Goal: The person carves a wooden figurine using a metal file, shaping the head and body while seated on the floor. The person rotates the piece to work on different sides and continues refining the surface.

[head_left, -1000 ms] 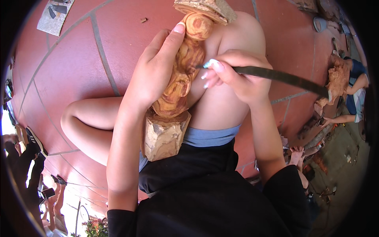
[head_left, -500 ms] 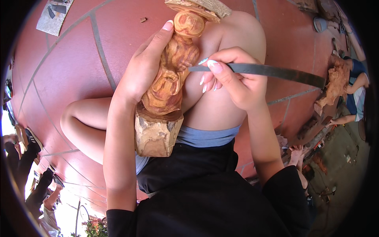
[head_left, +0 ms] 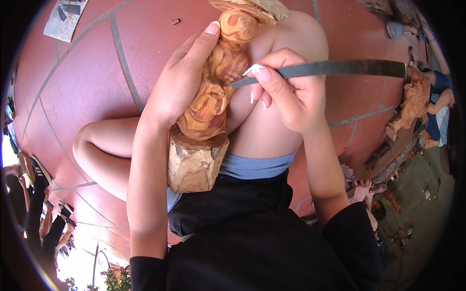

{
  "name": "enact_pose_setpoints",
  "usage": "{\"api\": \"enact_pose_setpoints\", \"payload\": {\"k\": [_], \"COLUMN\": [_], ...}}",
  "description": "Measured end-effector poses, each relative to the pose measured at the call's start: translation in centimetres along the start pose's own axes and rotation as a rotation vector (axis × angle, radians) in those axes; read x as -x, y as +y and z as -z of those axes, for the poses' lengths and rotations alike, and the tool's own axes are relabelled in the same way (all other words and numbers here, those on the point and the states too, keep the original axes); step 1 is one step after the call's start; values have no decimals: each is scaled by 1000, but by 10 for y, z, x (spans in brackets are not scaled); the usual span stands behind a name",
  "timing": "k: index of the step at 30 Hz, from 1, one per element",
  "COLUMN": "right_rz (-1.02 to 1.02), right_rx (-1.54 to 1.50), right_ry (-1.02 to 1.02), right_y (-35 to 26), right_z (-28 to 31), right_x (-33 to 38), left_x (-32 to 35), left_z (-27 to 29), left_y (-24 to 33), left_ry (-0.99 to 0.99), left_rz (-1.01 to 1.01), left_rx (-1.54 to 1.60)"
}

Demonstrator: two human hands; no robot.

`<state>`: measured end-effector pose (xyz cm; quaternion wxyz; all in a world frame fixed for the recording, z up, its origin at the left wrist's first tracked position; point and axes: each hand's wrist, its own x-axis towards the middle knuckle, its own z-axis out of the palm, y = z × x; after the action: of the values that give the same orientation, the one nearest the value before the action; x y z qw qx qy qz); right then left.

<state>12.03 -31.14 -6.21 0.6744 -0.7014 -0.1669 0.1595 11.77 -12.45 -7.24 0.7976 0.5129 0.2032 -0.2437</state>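
A carved wooden figure point(head_left: 203, 114) leans across my lap, its round head near the top and a rough block base point(head_left: 196, 165) toward my waist. My left hand point(head_left: 182, 85) wraps around its left side, the thumb lying up beside the head. Between the thumb and fingers of my right hand point(head_left: 286, 92) is a long curved dark metal blade point(head_left: 349, 68). Its narrow tip meets, or nearly meets, the figure's right side at mid-height. The broad end sticks out to the right. My left fingers are mostly hidden behind the wood.
Red floor tiles point(head_left: 82, 82) surround my bare legs. A light mat point(head_left: 65, 22) with dark pieces lies at the far left, and a wood chip point(head_left: 175, 21) nearby. Along the right are another wood carving point(head_left: 412, 99) and other people's limbs; more people sit at the left edge.
The figure has shifted slightly right along with my left hand. The blade has tilted, its broad end rising, while its tip stays near the same part of the figure.
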Motion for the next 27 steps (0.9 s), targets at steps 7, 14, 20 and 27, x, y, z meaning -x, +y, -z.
{"api": "enact_pose_setpoints", "payload": {"k": [7,14,20,27], "right_rz": [-81,-68,-17,-20], "right_rx": [-30,-13,31,63], "right_ry": [13,20,32,13], "right_y": [-5,-1,-1,-3], "right_z": [5,10,6,7], "right_x": [2,4,2,4], "left_x": [-1,0,1,2], "left_z": [1,-1,-3,-5], "left_y": [-1,0,2,5], "left_ry": [-2,4,1,30], "left_rz": [-12,-20,3,28], "left_rx": [-18,-40,9,-3]}}
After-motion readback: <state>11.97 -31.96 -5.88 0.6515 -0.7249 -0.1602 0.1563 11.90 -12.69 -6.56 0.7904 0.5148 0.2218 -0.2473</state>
